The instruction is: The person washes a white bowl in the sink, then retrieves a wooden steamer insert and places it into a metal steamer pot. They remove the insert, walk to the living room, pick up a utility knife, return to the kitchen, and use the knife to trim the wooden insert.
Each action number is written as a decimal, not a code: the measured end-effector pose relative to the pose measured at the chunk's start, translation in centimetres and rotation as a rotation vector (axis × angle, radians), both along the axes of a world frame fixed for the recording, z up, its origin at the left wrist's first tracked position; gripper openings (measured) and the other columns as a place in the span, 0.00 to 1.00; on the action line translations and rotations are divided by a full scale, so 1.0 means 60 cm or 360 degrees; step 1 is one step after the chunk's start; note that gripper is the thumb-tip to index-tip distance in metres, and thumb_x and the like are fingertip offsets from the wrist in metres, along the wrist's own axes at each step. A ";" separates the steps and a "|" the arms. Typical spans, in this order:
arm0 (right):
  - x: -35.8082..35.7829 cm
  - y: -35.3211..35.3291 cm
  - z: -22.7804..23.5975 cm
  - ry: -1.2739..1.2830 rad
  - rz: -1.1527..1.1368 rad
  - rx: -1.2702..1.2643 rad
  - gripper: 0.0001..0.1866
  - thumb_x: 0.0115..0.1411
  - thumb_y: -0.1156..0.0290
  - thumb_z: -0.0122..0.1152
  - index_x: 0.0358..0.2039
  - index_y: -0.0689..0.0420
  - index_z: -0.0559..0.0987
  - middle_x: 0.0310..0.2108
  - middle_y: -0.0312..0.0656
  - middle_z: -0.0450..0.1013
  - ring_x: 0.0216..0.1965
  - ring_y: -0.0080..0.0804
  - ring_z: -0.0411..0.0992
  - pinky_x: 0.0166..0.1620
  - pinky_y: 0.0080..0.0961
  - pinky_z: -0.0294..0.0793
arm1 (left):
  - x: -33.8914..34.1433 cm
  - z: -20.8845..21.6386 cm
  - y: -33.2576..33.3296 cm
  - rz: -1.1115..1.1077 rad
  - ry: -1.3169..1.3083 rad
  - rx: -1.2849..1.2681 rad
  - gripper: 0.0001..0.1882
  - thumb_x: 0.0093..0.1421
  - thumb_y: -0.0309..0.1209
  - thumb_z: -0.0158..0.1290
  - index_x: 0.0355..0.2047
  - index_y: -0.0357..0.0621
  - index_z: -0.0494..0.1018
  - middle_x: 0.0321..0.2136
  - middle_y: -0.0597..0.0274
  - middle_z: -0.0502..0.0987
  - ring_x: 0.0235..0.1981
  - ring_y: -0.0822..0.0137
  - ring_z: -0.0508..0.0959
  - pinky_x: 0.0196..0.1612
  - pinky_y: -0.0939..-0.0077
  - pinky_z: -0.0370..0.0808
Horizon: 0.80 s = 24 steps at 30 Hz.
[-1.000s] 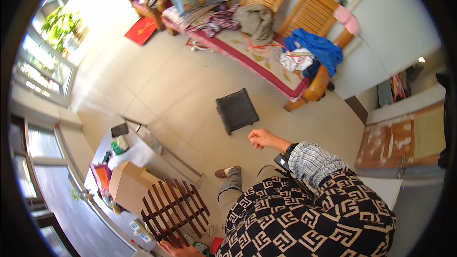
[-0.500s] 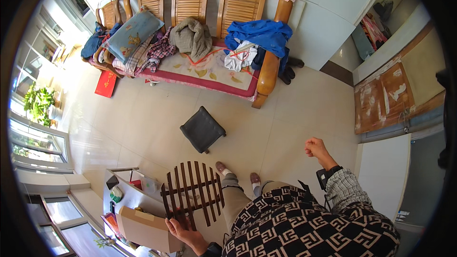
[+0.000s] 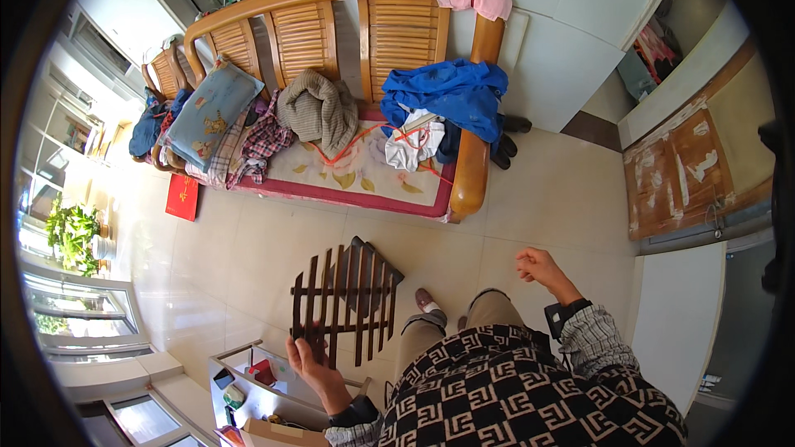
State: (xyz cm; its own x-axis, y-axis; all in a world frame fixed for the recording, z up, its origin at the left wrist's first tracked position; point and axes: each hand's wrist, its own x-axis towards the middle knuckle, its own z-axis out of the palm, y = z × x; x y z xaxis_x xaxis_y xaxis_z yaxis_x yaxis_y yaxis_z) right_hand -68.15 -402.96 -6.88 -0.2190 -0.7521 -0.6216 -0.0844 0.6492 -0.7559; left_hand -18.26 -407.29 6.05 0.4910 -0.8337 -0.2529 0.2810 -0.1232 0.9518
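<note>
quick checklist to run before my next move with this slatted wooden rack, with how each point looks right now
1. Left hand gripping the slatted wooden rack: ok, holding its near left side.
2. Right hand free: ok, curled, with nothing seen in it.
3. Dark stool in unbroken view: not ok, the rack covers part of it.
4. Slats firmly fixed to the crossbars: cannot tell from this view.
5. Both shoes plainly in view: not ok, one shoe shows well, the other is mostly hidden.
</note>
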 end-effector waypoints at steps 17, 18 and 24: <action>-0.326 -0.409 -0.103 0.0080 -0.0009 0.0127 0.09 0.62 0.71 0.62 0.41 0.61 0.80 0.28 0.39 0.79 0.25 0.25 0.77 0.28 0.25 0.77 | -0.320 -0.036 -0.376 0.0086 -0.0034 0.0082 0.15 0.75 0.37 0.47 0.56 0.43 0.71 0.47 0.50 0.83 0.47 0.61 0.84 0.43 0.68 0.83; -0.346 -0.463 -0.110 0.0098 0.0120 0.0044 0.09 0.62 0.73 0.62 0.41 0.62 0.80 0.27 0.40 0.79 0.24 0.25 0.77 0.27 0.25 0.76 | -0.342 -0.033 -0.391 0.0198 -0.0053 0.0137 0.15 0.75 0.37 0.47 0.56 0.43 0.71 0.47 0.50 0.83 0.47 0.61 0.84 0.43 0.69 0.83; -0.405 -0.717 -0.117 0.0084 0.0327 -0.0508 0.05 0.62 0.76 0.63 0.37 0.62 0.79 0.23 0.38 0.77 0.22 0.25 0.76 0.27 0.27 0.74 | -0.418 -0.004 -0.435 0.0320 -0.0131 0.0220 0.18 0.75 0.39 0.49 0.59 0.43 0.69 0.48 0.52 0.83 0.43 0.68 0.83 0.38 0.78 0.76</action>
State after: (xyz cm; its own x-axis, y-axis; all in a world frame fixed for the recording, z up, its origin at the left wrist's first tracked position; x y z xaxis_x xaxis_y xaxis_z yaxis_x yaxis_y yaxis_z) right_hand -92.44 -445.97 -13.91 -0.0686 -0.9375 -0.3411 -0.2324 0.3475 -0.9084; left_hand -43.32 -433.37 5.78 0.6672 -0.6772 -0.3101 0.2352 -0.2034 0.9504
